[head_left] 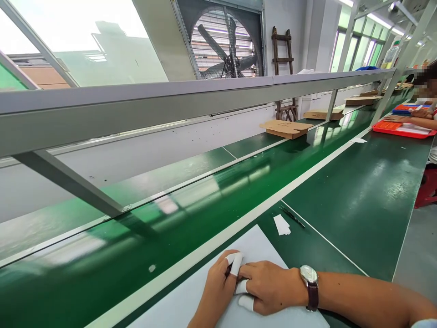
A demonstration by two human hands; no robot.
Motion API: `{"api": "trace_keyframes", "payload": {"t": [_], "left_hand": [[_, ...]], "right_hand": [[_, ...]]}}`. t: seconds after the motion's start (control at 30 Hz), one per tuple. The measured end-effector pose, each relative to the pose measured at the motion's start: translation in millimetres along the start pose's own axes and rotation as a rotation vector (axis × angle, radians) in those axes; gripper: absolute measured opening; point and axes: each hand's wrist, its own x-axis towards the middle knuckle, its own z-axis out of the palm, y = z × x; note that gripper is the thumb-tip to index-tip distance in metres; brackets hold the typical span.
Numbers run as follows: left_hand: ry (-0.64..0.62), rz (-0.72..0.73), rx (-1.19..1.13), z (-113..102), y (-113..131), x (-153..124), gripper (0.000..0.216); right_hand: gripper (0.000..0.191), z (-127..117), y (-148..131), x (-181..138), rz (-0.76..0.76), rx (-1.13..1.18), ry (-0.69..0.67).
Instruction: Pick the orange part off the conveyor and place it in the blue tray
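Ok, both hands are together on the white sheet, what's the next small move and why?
Probably part the hands a little: the left hand and right hand press together on the white sheet, white finger cots touching, and whatever sits between them is hidden.

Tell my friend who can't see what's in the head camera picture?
Two hands, the left hand and right hand, meet on a pale mat, fingertips in white finger covers. A wristwatch is on the right wrist. Cardboard boxes sit beside a long green conveyor belt.
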Motion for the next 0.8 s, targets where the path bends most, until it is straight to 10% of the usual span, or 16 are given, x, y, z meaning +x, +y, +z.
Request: {"api": "trace_keyframes", "payload": {"t": [0.8], "left_hand": [[-0.001,-0.024,0.011,-1.3,1.5,-0.8,0.027]], "right_hand": [[0.032,3.7,1.4,-0.8,-0.005,-0.015,0.038]]}}
